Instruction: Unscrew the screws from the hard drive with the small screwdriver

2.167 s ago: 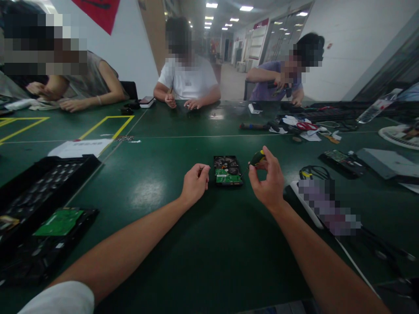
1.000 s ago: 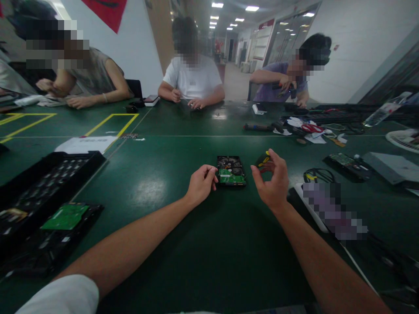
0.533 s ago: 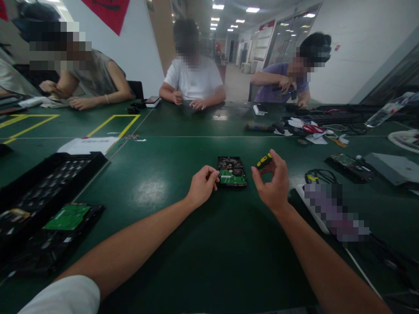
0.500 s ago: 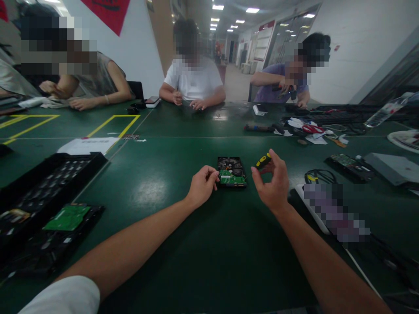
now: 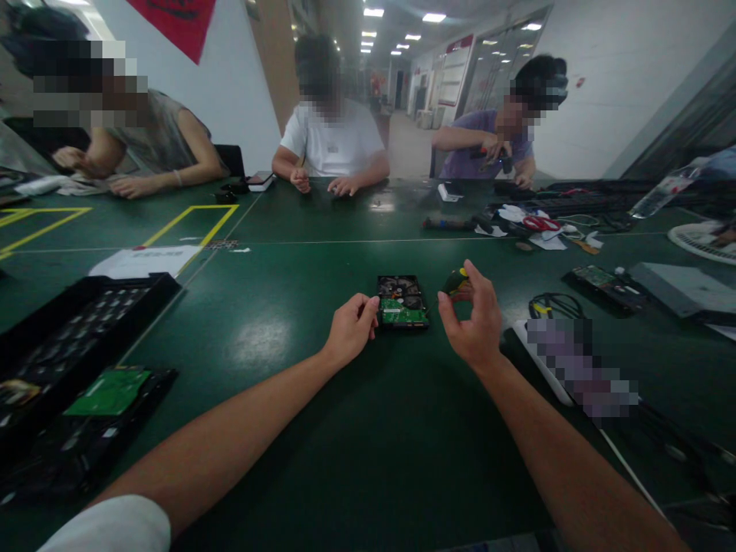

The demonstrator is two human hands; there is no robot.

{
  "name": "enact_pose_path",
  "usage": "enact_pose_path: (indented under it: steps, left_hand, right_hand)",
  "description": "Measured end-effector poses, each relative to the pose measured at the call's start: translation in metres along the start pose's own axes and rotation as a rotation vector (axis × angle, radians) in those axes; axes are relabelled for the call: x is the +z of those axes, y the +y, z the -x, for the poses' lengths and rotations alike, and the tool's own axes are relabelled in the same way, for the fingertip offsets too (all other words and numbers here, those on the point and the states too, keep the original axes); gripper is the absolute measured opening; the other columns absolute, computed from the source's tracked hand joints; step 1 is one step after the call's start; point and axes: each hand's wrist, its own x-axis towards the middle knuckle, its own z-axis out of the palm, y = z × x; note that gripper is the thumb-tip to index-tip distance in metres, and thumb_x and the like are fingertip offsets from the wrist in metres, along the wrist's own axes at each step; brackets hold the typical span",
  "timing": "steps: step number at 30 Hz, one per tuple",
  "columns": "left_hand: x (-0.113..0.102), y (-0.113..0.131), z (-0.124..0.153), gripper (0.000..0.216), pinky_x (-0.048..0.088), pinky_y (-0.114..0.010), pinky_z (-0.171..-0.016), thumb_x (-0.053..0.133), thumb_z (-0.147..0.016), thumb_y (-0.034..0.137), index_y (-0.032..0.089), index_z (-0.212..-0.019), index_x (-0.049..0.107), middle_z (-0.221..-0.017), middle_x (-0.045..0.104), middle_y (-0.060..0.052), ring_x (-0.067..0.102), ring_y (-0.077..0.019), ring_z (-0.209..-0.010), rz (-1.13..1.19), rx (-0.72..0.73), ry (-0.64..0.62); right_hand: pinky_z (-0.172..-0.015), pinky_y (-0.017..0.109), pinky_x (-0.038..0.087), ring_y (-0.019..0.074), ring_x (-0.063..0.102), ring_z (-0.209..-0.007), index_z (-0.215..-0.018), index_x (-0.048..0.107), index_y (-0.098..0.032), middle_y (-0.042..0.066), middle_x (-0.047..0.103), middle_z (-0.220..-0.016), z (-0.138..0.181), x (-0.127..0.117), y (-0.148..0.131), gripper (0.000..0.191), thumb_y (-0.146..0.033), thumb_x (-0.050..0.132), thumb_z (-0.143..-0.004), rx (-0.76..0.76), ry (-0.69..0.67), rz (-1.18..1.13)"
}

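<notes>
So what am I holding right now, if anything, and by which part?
Your right hand holds a screwdriver by its handle. Your left hand is at the left edge of the hard drive; whether it grips it can't be told.

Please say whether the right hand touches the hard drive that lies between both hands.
Apart. The head view shows a narrow strip of green tabletop between the right hand and the near-right side of the hard drive.
</notes>
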Motion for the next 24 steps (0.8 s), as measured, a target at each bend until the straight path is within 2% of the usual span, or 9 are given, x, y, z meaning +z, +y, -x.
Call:
enact_pose_path:
  steps: [3, 6, 10, 14, 16, 21, 24]
  left_hand:
    - [0.0002, -0.0002, -0.0001, 0.041, 0.044, -0.023, -0.053, 0.054, -0.105, 0.056, 0.022, -0.083, 0.058, -0.066, 0.063, 0.003, 0.058, -0.0107, -0.050, -0.021, 0.004, 0.001]
    - [0.0005, -0.0009, -0.0004, 0.036, 0.044, -0.023, -0.053, 0.057, -0.104, 0.054, 0.022, -0.087, 0.060, -0.068, 0.065, 0.003, 0.059, -0.0110, -0.051, -0.023, 0.004, -0.002]
    - [0.0007, -0.0030, -0.0007, 0.033, 0.044, -0.024, -0.050, 0.054, -0.105, 0.053, 0.022, -0.100, 0.064, -0.070, 0.065, 0.003, 0.059, -0.0116, -0.050, -0.013, 0.006, -0.022]
    - [0.0004, -0.0042, -0.0003, 0.039, 0.041, -0.024, -0.047, 0.046, -0.108, 0.054, 0.021, -0.114, 0.067, -0.065, 0.063, 0.004, 0.057, -0.0124, -0.046, -0.019, -0.010, -0.066]
    - [0.0003, -0.0041, -0.0001, 0.040, 0.041, -0.024, -0.047, 0.047, -0.108, 0.053, 0.021, -0.115, 0.070, -0.064, 0.061, 0.005, 0.056, -0.0126, -0.047, -0.039, -0.009, -0.076]
    - [0.0010, -0.0059, -0.0006, 0.037, 0.042, -0.024, -0.051, 0.051, -0.105, 0.049, 0.021, -0.109, 0.075, -0.067, 0.062, 0.003, 0.056, -0.0131, -0.053, -0.089, 0.030, -0.073]
    - [0.0010, -0.0079, -0.0008, 0.037, 0.042, -0.024, -0.052, 0.051, -0.105, 0.047, 0.021, -0.109, 0.077, -0.068, 0.063, 0.002, 0.057, -0.0135, -0.055, -0.113, 0.035, -0.077]
  right_hand:
    - [-0.086, 0.048, 0.069, 0.0220, 0.074, -0.088, -0.164, 0.036, -0.029, 0.014, 0.067, -0.136, 0.0009, 0.0008, -0.0003, 0.071, -0.030, 0.067, -0.100, 0.013, -0.006, -0.007]
    - [-0.079, 0.043, 0.070, 0.0202, 0.074, -0.084, -0.161, 0.039, -0.030, 0.013, 0.066, -0.138, 0.0035, 0.0029, 0.0038, 0.072, -0.032, 0.072, -0.097, 0.036, 0.019, -0.033]
    - [-0.072, 0.040, 0.070, 0.0201, 0.074, -0.086, -0.157, 0.045, -0.031, 0.011, 0.065, -0.135, 0.0037, 0.0032, 0.0063, 0.069, -0.032, 0.076, -0.095, 0.002, 0.030, -0.057]
    - [-0.079, 0.043, 0.071, 0.0211, 0.074, -0.088, -0.160, 0.041, -0.029, 0.013, 0.066, -0.135, 0.0023, 0.0026, 0.0027, 0.070, -0.025, 0.071, -0.097, -0.013, 0.017, -0.055]
    - [-0.080, 0.045, 0.071, 0.0214, 0.074, -0.087, -0.161, 0.040, -0.029, 0.013, 0.066, -0.134, 0.0023, 0.0027, 0.0019, 0.071, -0.026, 0.070, -0.097, 0.003, 0.011, -0.051]
    - [-0.068, 0.039, 0.070, 0.0210, 0.071, -0.088, -0.160, 0.042, -0.031, 0.012, 0.062, -0.131, 0.0010, 0.0012, 0.0037, 0.072, -0.028, 0.074, -0.095, -0.015, 0.034, -0.055]
    - [-0.070, 0.040, 0.070, 0.0214, 0.070, -0.090, -0.160, 0.042, -0.032, 0.012, 0.063, -0.132, -0.0007, -0.0004, 0.0028, 0.071, -0.027, 0.073, -0.096, -0.028, 0.022, -0.041]
